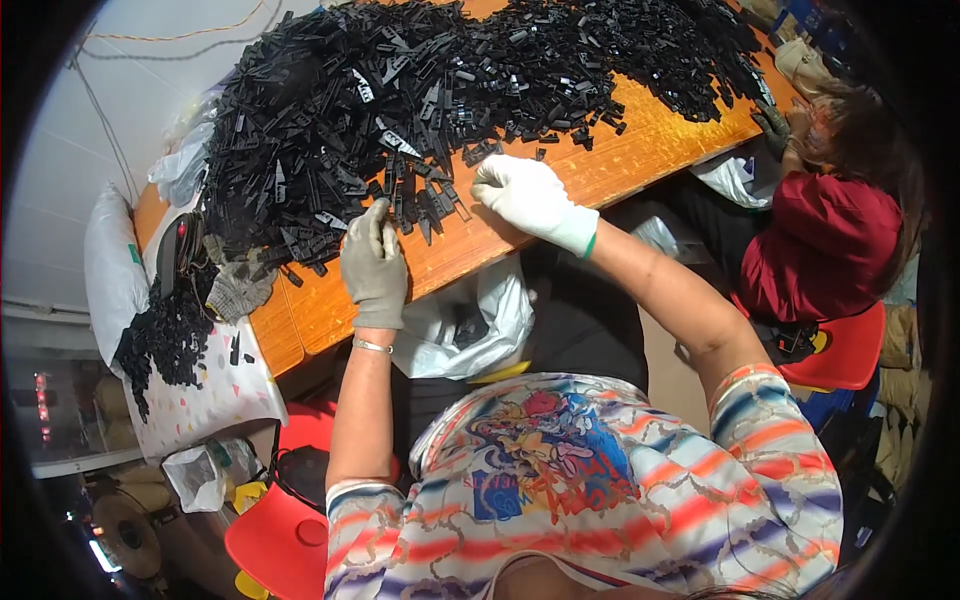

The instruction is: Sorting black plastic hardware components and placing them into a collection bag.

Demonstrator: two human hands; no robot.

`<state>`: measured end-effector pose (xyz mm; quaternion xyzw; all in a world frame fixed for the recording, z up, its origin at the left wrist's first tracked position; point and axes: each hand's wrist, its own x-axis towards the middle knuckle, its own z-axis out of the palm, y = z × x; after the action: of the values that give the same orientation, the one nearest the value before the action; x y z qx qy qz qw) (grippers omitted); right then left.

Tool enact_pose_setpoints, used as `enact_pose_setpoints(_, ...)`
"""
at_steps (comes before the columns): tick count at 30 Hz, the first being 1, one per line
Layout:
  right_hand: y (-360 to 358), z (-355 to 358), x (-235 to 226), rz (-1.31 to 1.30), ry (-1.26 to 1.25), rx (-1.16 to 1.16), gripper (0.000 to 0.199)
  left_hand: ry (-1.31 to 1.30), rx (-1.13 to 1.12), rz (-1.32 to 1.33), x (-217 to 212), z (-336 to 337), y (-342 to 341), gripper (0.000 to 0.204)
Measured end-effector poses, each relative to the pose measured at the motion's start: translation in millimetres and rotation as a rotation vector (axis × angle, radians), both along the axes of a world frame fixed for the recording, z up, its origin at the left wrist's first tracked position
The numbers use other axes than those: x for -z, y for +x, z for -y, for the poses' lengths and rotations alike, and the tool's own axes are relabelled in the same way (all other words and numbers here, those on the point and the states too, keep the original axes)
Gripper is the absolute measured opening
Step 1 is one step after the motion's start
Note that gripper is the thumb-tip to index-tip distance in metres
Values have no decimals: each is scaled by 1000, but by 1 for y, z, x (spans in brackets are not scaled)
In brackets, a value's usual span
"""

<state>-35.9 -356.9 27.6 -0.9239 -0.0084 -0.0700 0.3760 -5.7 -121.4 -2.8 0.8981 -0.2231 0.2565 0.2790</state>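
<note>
At frame centre, the grey-gloved left hand (374,268) and white-gloved right hand (527,195), both pinching black plastic parts (410,200) at the pile's edge, should lift pieces singly to avoid tangles.

A person in a striped shirt (600,500) works at an orange table (620,160) heaped with small black plastic parts (400,90). At the table's near edge, the grey-gloved left hand (373,265) pinches one part at the foot of the heap, while the white-gloved right hand (525,195) rests curled on the table just beside loose pieces. A white bag (465,325) hangs below that edge. At the table's right end sits a co-worker (820,240) in red.
</note>
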Motion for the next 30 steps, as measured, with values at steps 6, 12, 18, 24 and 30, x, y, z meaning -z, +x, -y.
enact_pose_setpoints(6, -21, -11, 3, -81, 105, -84, 21, 170, -9, -167, -7, 16, 5, 21)
enact_pose_setpoints(12, -22, -15, 25, 26, -44, -159, 16, 163, 106, -171, -4, 20, -1, 18)
enact_pose_setpoints(18, -23, -12, 27, -27, 34, -127, 15, -26, 73, -108, 1, 3, -12, 19)
enact_pose_setpoints(24, -21, -12, 25, -72, 104, -121, 16, -119, -65, -195, 1, -2, -11, 21)
enact_pose_setpoints(30, -22, -11, 21, -150, 155, -119, 20, 206, -213, -318, -11, 18, -3, 25)
